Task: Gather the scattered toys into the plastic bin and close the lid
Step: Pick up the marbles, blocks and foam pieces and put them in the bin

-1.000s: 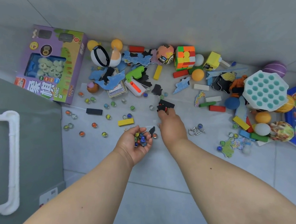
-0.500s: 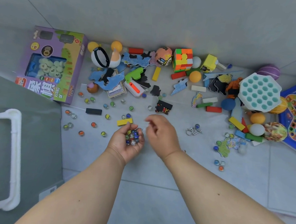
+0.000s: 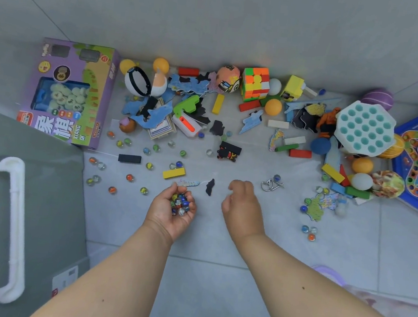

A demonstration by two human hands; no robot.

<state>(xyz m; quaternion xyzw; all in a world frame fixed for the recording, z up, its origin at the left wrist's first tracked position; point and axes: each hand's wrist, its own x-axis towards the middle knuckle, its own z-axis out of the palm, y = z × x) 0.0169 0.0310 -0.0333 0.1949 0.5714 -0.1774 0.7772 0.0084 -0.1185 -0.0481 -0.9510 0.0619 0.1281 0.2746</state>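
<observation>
Head view: a cluster of marbles is cupped in the left hand, fingers curled around them. The right hand is held above the floor, fingers loosely curled, nothing gripped. Further marbles (scattered) are seen beside the yellow block; the plastic bin stands at left.
</observation>
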